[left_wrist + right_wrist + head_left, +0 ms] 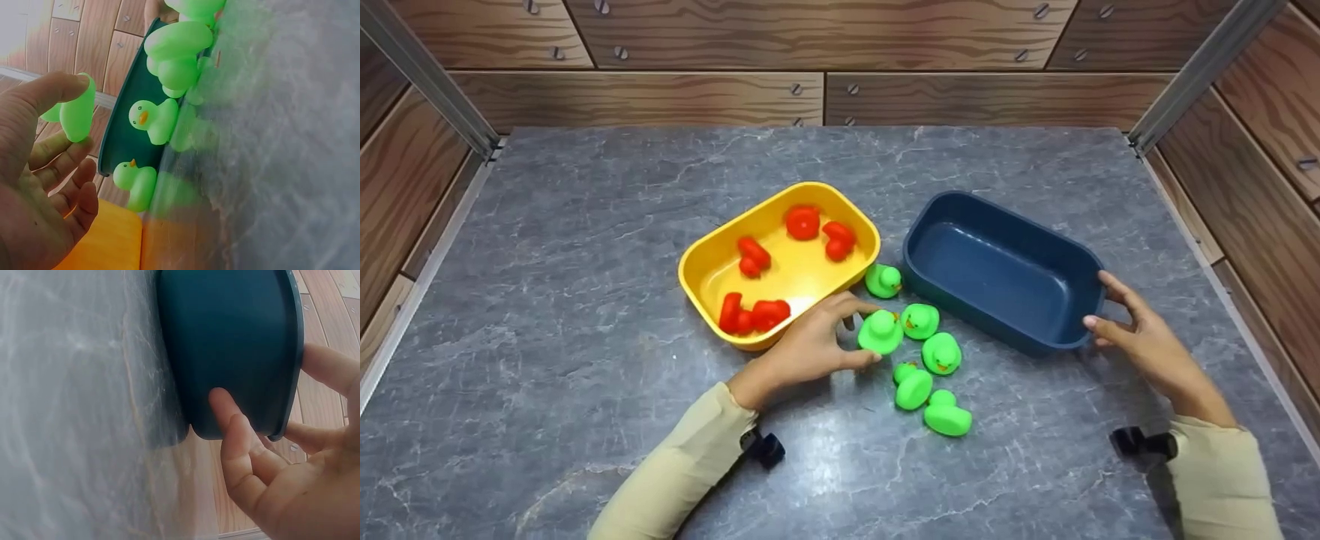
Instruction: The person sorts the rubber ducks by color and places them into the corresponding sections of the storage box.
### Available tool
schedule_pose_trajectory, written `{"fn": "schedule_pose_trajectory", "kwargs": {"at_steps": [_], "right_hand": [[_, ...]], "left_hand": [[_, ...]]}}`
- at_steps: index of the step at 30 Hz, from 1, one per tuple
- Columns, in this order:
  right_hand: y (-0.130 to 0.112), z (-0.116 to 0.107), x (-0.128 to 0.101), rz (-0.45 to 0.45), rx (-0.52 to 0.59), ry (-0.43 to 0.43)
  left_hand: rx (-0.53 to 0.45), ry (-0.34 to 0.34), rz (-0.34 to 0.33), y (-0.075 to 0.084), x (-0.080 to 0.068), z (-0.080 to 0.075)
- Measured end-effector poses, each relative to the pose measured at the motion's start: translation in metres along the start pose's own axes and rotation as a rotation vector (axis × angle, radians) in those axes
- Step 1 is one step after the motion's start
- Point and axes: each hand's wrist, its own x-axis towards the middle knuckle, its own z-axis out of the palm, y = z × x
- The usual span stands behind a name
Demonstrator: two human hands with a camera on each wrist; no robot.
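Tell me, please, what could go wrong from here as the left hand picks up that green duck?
1. The left hand pinches one green duck inside a tight cluster; lifting it may knock the neighbouring green duck over.
2. The pinch sits at the duck's edge, so the grip may slip.
3. The right hand holds only the end wall of the empty blue tub, which might slide or tilt if pushed.

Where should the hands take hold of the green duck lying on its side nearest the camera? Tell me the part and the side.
Pinch the green duck across its rounded body, from above. It lies tipped over on the grey table, so the broad flank faces up. Come from the near side: another green duck crowds its far left. The left hand is closest, though it already holds a duck; the right hand grips the blue tub.
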Motion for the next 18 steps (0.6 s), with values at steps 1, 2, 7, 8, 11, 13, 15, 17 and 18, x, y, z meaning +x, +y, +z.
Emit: {"fn": "schedule_pose_trajectory", "kwargs": {"at_steps": [1, 2, 7, 8, 11, 13, 15, 17, 18], "right_hand": [[0.000, 0.000, 0.000, 0.002, -0.001, 0.002], [0.001, 0.001, -0.001, 0.003, -0.004, 0.003], [0.001, 0.001, 0.000, 0.001, -0.001, 0.010], [0.001, 0.001, 0.000, 0.001, 0.001, 0.010], [0.000, 0.000, 0.000, -0.004, 0.008, 0.013], [0.000, 0.000, -0.001, -0.006, 0.009, 0.011], [0.000, 0.001, -0.001, -0.009, 0.001, 0.004], [0.000, 0.001, -0.002, -0.009, -0.012, -0.002], [-0.001, 0.001, -0.002, -0.009, -0.019, -0.004]], "left_hand": [[-0.007, 0.002, 0.002, 0.000, 0.000, 0.000], [-0.015, 0.004, 0.006, 0.000, 0.001, 0.000], [-0.016, 0.022, 0.021, 0.005, 0.006, 0.001], [-0.016, 0.025, 0.021, 0.007, 0.007, 0.001], [-0.016, 0.022, 0.024, 0.011, 0.012, 0.002], [-0.007, 0.017, 0.035, 0.014, 0.015, 0.004], [-0.006, 0.011, 0.049, 0.017, 0.018, 0.004], [-0.003, 0.011, 0.062, 0.020, 0.021, 0.005], [-0.002, 0.013, 0.065, 0.021, 0.023, 0.005]]}}
